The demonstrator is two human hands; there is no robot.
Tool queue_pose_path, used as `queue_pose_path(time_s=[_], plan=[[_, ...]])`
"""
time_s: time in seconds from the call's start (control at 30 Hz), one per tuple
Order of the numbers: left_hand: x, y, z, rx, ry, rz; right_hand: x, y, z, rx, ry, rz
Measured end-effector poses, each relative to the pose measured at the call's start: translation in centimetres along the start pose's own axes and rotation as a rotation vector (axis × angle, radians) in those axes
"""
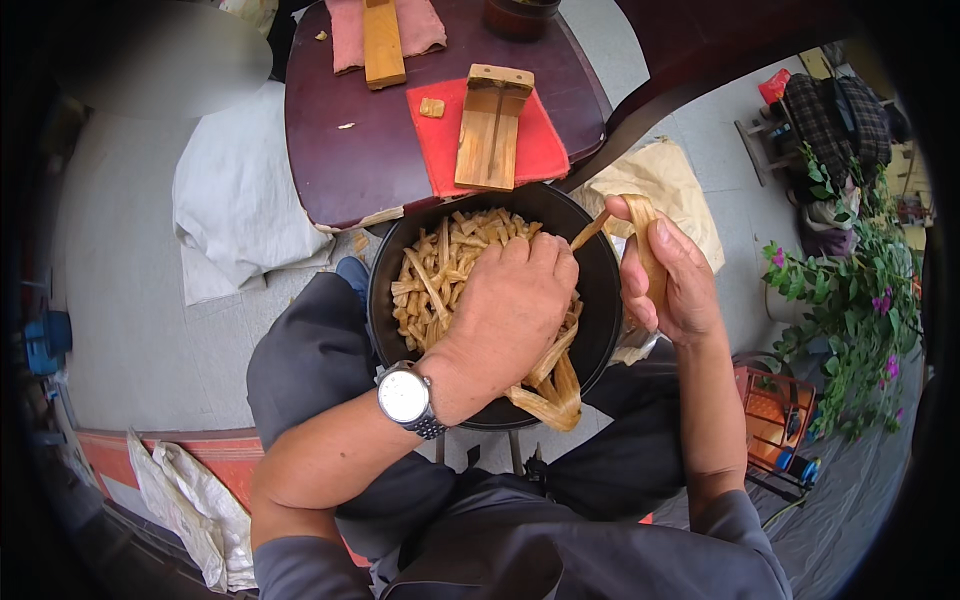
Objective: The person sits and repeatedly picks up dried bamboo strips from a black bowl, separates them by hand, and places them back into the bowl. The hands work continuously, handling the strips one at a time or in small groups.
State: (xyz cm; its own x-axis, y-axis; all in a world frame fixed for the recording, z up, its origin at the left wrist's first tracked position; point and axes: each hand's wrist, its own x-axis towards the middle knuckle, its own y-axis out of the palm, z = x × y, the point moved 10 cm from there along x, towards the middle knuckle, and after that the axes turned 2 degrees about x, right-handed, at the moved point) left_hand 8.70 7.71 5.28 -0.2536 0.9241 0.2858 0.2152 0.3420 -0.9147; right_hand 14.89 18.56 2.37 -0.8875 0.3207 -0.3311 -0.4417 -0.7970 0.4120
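Observation:
A black round pan (600, 352) stands between my knees, holding many short pieces of a dried, tan, strip-like material (420, 300). Over it is my left hand (514, 307), wearing a metal watch, palm down with the fingers curled; its fingertips are hidden. My right hand (667, 277), right of the pan's rim, holds a long tan strip (639, 217) between thumb and fingers, and the strip's thin end runs towards my left hand. Longer folded strips (559, 397) hang over the pan's near edge. Beyond it, a wooden cutting block (487, 142) rests on a red cloth (544, 150).
A dark red chair seat (352, 165) reaches over the pan's far side, bearing a second wooden block (384, 45), a pink cloth (349, 37) and a dark pot (520, 15). White cloth (232, 195) lies left, brown paper (660, 184) right. A flowering plant (847, 337) stands farther right.

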Motion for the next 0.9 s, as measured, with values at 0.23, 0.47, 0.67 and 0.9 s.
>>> queue_pose_path(time_s=[0.23,0.47,0.67,0.9], plan=[[0.2,-0.7,2.1,-0.467,-0.162,-0.039,-0.4,1.4,1.1,-0.122,0.001,0.069],[-1.6,5.3,2.4,-1.642,-0.694,0.341,-0.3,3.7,1.6,-1.312,-0.587,0.116],[-2.4,6.7,2.9,-1.826,-0.912,0.141,-1.0,4.8,1.6,-1.345,-0.729,0.142],[-1.5,5.9,4.2,-1.758,-0.807,0.128,-0.7,3.4,1.9,-0.998,-0.619,0.056]])
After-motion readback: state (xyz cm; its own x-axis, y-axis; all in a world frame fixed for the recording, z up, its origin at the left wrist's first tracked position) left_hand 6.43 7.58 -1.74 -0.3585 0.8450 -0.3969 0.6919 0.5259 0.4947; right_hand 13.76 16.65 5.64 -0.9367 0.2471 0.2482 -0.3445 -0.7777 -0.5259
